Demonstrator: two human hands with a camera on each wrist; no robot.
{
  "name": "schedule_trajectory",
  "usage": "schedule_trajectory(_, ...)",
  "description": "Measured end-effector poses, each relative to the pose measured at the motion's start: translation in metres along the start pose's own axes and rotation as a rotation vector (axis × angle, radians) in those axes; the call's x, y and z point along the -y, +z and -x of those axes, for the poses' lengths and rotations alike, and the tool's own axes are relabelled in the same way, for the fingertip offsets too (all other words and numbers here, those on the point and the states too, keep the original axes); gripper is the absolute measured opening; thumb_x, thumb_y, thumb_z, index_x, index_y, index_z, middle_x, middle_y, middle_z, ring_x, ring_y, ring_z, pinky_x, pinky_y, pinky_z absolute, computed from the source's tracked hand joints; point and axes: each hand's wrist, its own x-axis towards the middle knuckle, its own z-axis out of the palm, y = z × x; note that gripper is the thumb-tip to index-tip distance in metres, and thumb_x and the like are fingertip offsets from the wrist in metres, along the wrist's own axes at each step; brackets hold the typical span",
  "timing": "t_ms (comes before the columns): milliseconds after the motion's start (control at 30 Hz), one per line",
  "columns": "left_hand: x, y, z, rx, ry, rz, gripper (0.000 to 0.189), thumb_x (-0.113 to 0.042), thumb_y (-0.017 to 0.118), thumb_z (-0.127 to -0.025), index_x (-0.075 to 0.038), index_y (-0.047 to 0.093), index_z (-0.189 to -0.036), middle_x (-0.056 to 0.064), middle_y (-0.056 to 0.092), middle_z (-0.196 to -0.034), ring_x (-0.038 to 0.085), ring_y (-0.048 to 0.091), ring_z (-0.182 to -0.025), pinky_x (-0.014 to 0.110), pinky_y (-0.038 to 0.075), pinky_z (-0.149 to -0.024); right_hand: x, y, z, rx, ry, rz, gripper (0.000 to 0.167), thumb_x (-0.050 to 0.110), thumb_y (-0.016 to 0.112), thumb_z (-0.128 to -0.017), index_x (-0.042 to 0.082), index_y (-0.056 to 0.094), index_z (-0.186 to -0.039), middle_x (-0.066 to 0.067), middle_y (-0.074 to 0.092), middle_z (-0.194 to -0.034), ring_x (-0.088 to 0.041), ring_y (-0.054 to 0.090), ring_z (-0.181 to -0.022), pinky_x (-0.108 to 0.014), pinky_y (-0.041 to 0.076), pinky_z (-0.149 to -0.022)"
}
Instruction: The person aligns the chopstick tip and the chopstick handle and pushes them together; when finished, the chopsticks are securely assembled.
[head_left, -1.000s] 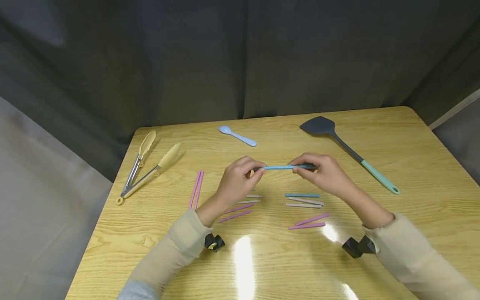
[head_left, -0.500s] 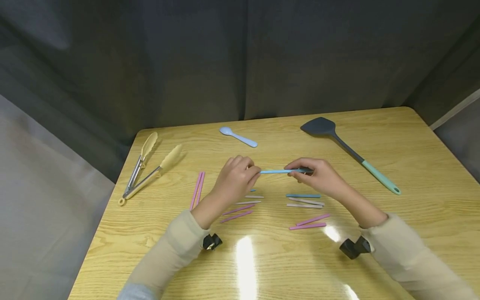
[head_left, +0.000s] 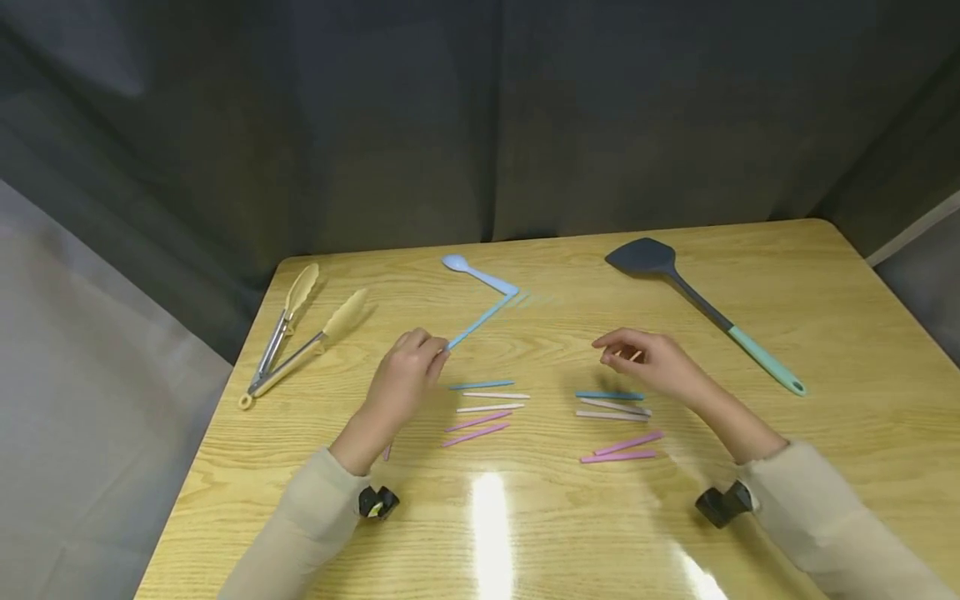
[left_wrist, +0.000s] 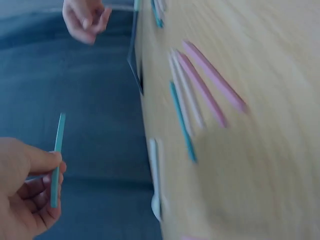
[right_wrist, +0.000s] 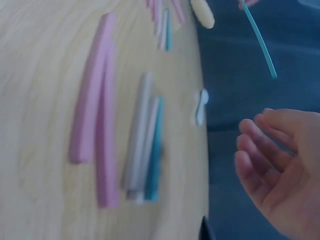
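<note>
My left hand (head_left: pixel 401 379) pinches a slim blue chopstick (head_left: pixel 483 321) between thumb and fingers. It is held in the air; in the head view its blurred far end overlaps the spoon's handle. The left wrist view shows this chopstick (left_wrist: pixel 58 132) above the tabletop's level. Off to the right, my right hand (head_left: pixel 652 358) hovers with loosely bent fingers and holds nothing, as the right wrist view of that hand (right_wrist: pixel 282 165) confirms. Below the hands lie two groups of stick pieces: blue (head_left: pixel 482 384), white and pink on the left, blue (head_left: pixel 609 396), white and pink on the right.
At the back lies a light blue spoon (head_left: pixel 480 275). Spread tongs (head_left: pixel 279 333) with cream tips lie at the left, and a dark turner (head_left: pixel 675 275) with a green handle at the right. A pink stick (head_left: pixel 387 452) shows partly beside my left wrist. Dark curtain (head_left: pixel 480 125) hangs behind.
Both hands held the blue chopstick between them earlier. The right hand has let go, and the left hand has moved left with the chopstick, which now slants up to the right.
</note>
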Motion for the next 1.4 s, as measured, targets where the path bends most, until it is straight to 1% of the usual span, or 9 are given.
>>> schedule_trajectory(167, 0.026, -0.007, 0.027, 0.045, -0.132, -0.059, 0.012, -0.002, 0.065, -0.079, 0.008, 0.063, -0.087, 0.011, 0.058, -0.073, 0.017, 0.055, -0.061, 0.021, 0.048, -0.054, -0.015, 0.003, 0.004, 0.111, -0.007, 0.119, 0.017, 0.007, 0.058, -0.086, 0.001, 0.063, -0.101, -0.005, 0.062, -0.089, -0.014, 0.054, -0.075, -0.026, 0.047, -0.063)
schedule_trajectory(333, 0.048, -0.010, 0.053, 0.082, -0.267, -0.102, 0.011, 0.000, 0.066, -0.078, 0.010, 0.063, -0.082, 0.010, 0.055, -0.066, 0.014, 0.051, -0.051, 0.018, 0.044, -0.046, -0.027, 0.005, 0.007, 0.165, 0.010, 0.159, 0.015, 0.006, 0.059, -0.085, 0.002, 0.064, -0.099, -0.002, 0.061, -0.088, -0.013, 0.054, -0.075, -0.024, 0.046, -0.063)
schedule_trajectory(467, 0.057, -0.010, 0.071, 0.139, -0.358, -0.093, 0.011, 0.000, 0.063, -0.079, 0.011, 0.062, -0.082, 0.011, 0.055, -0.064, 0.013, 0.049, -0.050, 0.018, 0.043, -0.045, -0.032, 0.005, 0.007, 0.174, 0.029, 0.155, 0.017, 0.005, 0.059, -0.085, 0.001, 0.063, -0.100, -0.005, 0.063, -0.091, -0.015, 0.056, -0.076, -0.026, 0.047, -0.064)
schedule_trajectory(633, 0.064, -0.006, 0.087, 0.188, -0.424, -0.089, 0.012, -0.002, 0.062, -0.080, 0.010, 0.062, -0.082, 0.012, 0.056, -0.066, 0.015, 0.051, -0.052, 0.021, 0.045, -0.046, -0.036, 0.005, 0.007, 0.186, 0.020, 0.176, 0.017, 0.004, 0.059, -0.084, 0.002, 0.063, -0.100, -0.006, 0.062, -0.092, -0.017, 0.056, -0.078, -0.027, 0.047, -0.065)
schedule_trajectory(867, 0.067, 0.005, 0.098, 0.189, -0.407, -0.128, 0.012, -0.005, 0.064, -0.080, 0.006, 0.063, -0.082, 0.011, 0.059, -0.068, 0.015, 0.055, -0.052, 0.018, 0.043, -0.043, -0.039, 0.008, 0.005, 0.163, -0.050, 0.247, 0.015, 0.003, 0.061, -0.082, 0.003, 0.065, -0.096, -0.002, 0.061, -0.088, -0.014, 0.056, -0.076, -0.026, 0.047, -0.064)
schedule_trajectory(933, 0.065, 0.007, 0.099, 0.194, -0.396, -0.121, 0.013, -0.005, 0.065, -0.079, 0.006, 0.063, -0.083, 0.010, 0.058, -0.066, 0.013, 0.052, -0.048, 0.016, 0.040, -0.041, -0.038, 0.010, 0.004, 0.154, -0.078, 0.264, 0.015, 0.003, 0.062, -0.081, 0.003, 0.065, -0.096, -0.002, 0.061, -0.087, -0.014, 0.056, -0.075, -0.025, 0.047, -0.062)
schedule_trajectory(1100, 0.061, 0.009, 0.100, 0.235, -0.414, -0.081, 0.017, -0.005, 0.066, -0.078, 0.007, 0.062, -0.089, 0.005, 0.053, -0.062, 0.007, 0.041, -0.043, 0.014, 0.032, -0.037, -0.037, 0.012, 0.004, 0.151, -0.107, 0.287, 0.014, 0.002, 0.062, -0.081, 0.003, 0.065, -0.095, -0.002, 0.062, -0.087, -0.013, 0.056, -0.074, -0.023, 0.046, -0.061)
schedule_trajectory(1267, 0.058, 0.009, 0.096, 0.240, -0.401, -0.089, 0.016, -0.006, 0.066, -0.079, 0.005, 0.063, -0.090, 0.006, 0.056, -0.064, 0.008, 0.044, -0.046, 0.014, 0.035, -0.040, -0.037, 0.012, 0.004, 0.148, -0.104, 0.297, 0.015, 0.002, 0.063, -0.080, 0.004, 0.065, -0.094, -0.002, 0.062, -0.087, -0.010, 0.055, -0.072, -0.023, 0.046, -0.060)
schedule_trajectory(1400, 0.055, 0.007, 0.083, 0.218, -0.370, -0.082, 0.015, -0.008, 0.065, -0.081, 0.005, 0.064, -0.089, 0.008, 0.058, -0.067, 0.008, 0.046, -0.047, 0.015, 0.038, -0.041, -0.035, 0.012, 0.003, 0.139, -0.109, 0.309, 0.014, 0.003, 0.064, -0.080, 0.005, 0.066, -0.094, -0.001, 0.061, -0.086, -0.010, 0.054, -0.071, -0.023, 0.045, -0.059)
